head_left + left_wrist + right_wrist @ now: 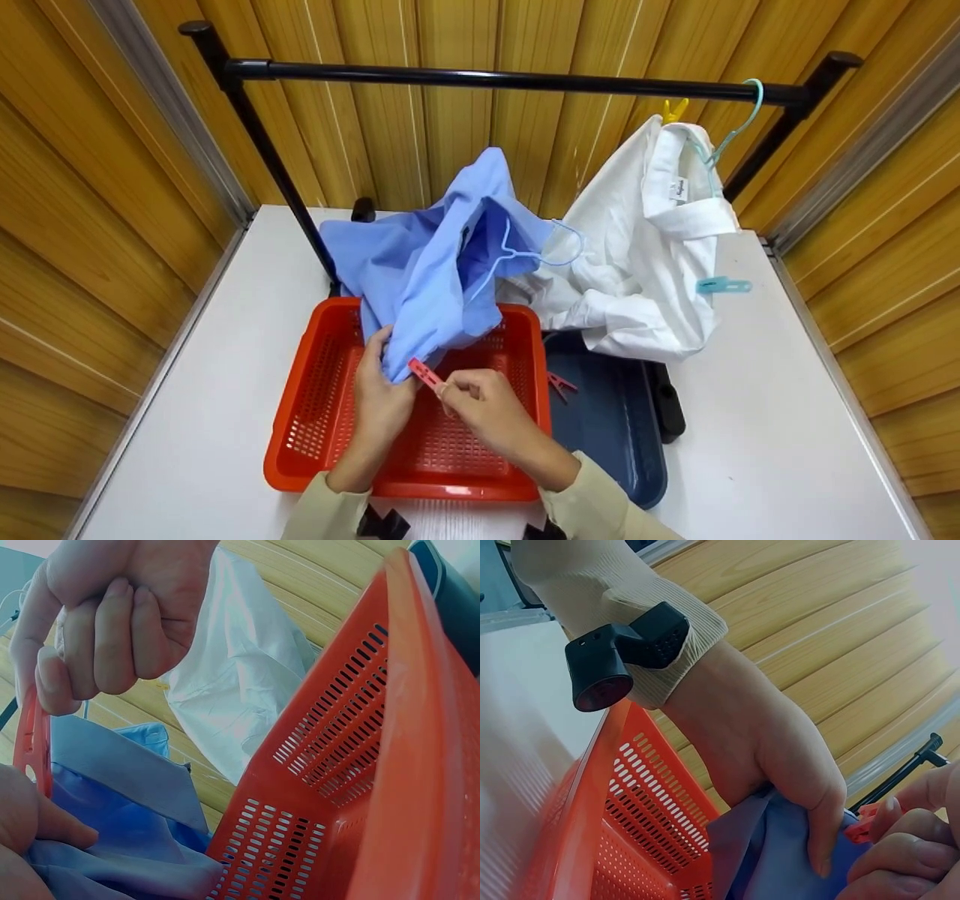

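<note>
A light blue garment (435,277) hangs over the red basket, a blue hanger (514,253) showing in its opening. My left hand (382,401) grips the garment's lower edge, thumb and fingers on the cloth. Between the thumb and fingers of my right hand (491,416) is a red clothespin (425,373), its far end at the garment's edge beside my left hand. The left wrist view shows the same clothespin (34,739) against the cloth; whether it clamps the fabric I cannot tell. In the right wrist view my left hand (769,742) holds the blue fabric (780,855).
A red perforated basket (291,420) stands under my hands, with a dark blue tray (607,420) to its right holding another red clothespin (560,384). White trousers (637,270) hang from a teal hanger (754,105) on the black rack (487,77), with yellow (675,111) and teal clothespins (724,285).
</note>
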`<action>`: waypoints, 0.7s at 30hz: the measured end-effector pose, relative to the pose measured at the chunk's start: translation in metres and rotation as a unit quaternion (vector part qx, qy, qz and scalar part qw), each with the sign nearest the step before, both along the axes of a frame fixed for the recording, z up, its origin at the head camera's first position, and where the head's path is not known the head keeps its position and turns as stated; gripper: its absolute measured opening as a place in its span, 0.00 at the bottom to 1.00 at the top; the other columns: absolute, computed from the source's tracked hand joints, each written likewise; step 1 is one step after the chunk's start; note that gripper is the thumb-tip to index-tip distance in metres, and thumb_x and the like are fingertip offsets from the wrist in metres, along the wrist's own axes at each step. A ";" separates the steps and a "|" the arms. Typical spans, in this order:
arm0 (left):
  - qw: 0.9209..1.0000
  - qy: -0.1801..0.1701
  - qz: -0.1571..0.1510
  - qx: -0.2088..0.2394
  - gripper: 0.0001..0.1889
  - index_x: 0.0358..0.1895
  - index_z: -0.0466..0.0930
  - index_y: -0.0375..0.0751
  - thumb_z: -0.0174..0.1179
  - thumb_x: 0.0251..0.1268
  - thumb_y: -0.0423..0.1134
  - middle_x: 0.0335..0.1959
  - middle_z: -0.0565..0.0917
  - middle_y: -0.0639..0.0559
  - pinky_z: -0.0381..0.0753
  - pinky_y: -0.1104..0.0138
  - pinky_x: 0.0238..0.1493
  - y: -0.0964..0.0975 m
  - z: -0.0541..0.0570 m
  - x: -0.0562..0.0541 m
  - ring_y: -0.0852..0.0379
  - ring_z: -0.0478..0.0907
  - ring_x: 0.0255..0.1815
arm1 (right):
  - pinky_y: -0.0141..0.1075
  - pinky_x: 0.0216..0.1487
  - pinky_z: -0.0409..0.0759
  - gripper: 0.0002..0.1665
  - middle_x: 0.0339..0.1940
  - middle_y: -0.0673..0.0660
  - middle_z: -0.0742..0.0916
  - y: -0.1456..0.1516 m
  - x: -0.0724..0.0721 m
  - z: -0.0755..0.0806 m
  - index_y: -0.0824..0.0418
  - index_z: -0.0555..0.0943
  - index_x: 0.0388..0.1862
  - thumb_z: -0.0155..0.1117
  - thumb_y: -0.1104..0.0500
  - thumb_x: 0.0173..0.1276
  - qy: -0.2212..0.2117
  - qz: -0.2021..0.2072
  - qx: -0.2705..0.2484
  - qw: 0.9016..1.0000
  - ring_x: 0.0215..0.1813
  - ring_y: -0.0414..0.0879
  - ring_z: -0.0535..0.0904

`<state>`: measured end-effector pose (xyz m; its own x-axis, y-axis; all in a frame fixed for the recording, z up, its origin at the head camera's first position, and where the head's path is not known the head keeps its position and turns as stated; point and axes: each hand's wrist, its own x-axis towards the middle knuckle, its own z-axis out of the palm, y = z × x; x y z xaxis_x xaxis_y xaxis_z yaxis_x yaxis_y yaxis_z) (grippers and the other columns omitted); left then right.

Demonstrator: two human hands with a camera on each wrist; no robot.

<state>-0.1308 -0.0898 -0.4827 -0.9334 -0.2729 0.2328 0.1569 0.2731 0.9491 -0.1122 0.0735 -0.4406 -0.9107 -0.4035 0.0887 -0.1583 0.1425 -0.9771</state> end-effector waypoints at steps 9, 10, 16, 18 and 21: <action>1.000 -0.013 -0.010 0.009 0.29 0.68 0.74 0.29 0.69 0.62 0.22 0.58 0.81 0.31 0.75 0.42 0.64 -0.002 0.002 0.002 0.37 0.78 0.57 | 0.30 0.24 0.59 0.19 0.17 0.46 0.71 0.005 0.000 -0.001 0.69 0.76 0.22 0.59 0.64 0.76 0.006 -0.009 -0.007 1.000 0.21 0.37 0.62; 1.000 -0.015 -0.013 0.012 0.29 0.68 0.73 0.29 0.69 0.63 0.22 0.58 0.81 0.32 0.74 0.42 0.65 -0.002 0.002 0.002 0.37 0.78 0.58 | 0.30 0.25 0.59 0.19 0.17 0.46 0.71 0.006 0.000 -0.002 0.69 0.76 0.22 0.59 0.64 0.75 0.008 -0.012 -0.008 1.000 0.21 0.37 0.62; 1.000 -0.019 -0.013 0.009 0.29 0.69 0.73 0.29 0.69 0.65 0.24 0.59 0.81 0.33 0.74 0.42 0.66 -0.003 0.004 0.002 0.38 0.78 0.58 | 0.30 0.25 0.60 0.18 0.17 0.47 0.71 0.008 0.000 -0.002 0.70 0.75 0.21 0.58 0.65 0.73 0.010 -0.023 -0.011 1.000 0.21 0.37 0.63; 1.000 -0.014 -0.010 0.006 0.29 0.68 0.73 0.29 0.69 0.64 0.23 0.59 0.81 0.32 0.73 0.42 0.66 -0.003 0.004 0.002 0.37 0.78 0.58 | 0.31 0.24 0.59 0.17 0.17 0.46 0.71 0.009 -0.001 -0.002 0.71 0.75 0.21 0.57 0.65 0.72 0.004 -0.029 -0.011 1.000 0.21 0.38 0.62; 1.000 -0.010 -0.006 0.005 0.28 0.67 0.74 0.28 0.69 0.63 0.22 0.59 0.81 0.31 0.72 0.41 0.67 -0.004 0.003 0.002 0.36 0.78 0.60 | 0.30 0.23 0.59 0.18 0.15 0.46 0.70 0.011 -0.001 -0.003 0.73 0.76 0.22 0.55 0.65 0.73 -0.008 -0.038 -0.011 0.999 0.19 0.38 0.61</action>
<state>-0.1286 -0.0934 -0.4794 -0.9409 -0.2639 0.2123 0.1420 0.2618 0.9546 -0.1133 0.0841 -0.4439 -0.9400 -0.3310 0.0824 -0.1328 0.1327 -0.9822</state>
